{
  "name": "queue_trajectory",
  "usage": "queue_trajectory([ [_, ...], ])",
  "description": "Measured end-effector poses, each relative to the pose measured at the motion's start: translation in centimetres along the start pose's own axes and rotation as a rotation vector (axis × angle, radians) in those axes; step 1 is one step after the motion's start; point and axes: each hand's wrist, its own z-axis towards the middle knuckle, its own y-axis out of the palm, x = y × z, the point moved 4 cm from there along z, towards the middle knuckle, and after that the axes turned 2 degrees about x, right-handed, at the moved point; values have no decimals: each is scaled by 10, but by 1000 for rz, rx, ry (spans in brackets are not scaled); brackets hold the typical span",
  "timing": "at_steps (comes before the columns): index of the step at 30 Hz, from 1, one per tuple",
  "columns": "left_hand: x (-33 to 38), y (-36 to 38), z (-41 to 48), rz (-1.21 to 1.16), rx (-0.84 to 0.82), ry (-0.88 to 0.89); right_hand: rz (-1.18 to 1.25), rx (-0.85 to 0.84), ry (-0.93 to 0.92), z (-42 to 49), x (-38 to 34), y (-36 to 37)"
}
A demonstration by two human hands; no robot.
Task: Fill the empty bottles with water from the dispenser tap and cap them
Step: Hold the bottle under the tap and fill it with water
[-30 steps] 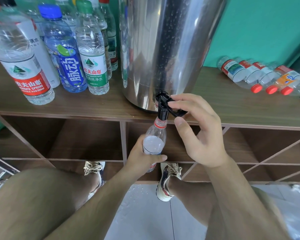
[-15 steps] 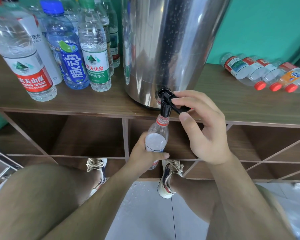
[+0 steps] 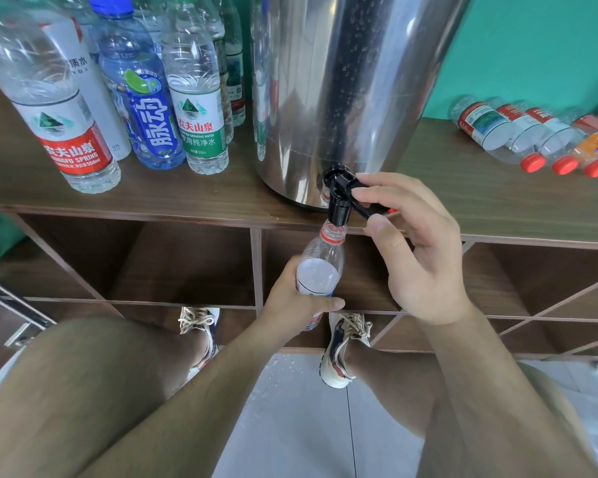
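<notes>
The steel dispenser (image 3: 353, 98) stands on the wooden counter (image 3: 187, 205). Upright bottles (image 3: 194, 108) are grouped at its left and capped bottles lie flat (image 3: 518, 139) at its right. The right hand (image 3: 425, 263) reaches up from below the counter edge, wrist low, its fingers (image 3: 390, 184) and thumb clamped on the lever of the black tap (image 3: 339, 201). The left hand (image 3: 290, 301) wraps the uncapped bottle (image 3: 320, 267), fingers closed round its label, holding it slightly tilted with its mouth just under the tap.

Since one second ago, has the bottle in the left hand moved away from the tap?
No. The bottle keeps its mouth right under the tap, as before; only the view shifted.
</notes>
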Motion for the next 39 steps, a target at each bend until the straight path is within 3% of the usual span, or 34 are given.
queue_trajectory([
  [18,3,-2,-1,-6,12,18,-152,54,-190,-2,-6,-1],
  [39,1,-2,0,12,4,10,-112,78,-131,-3,-5,1],
])
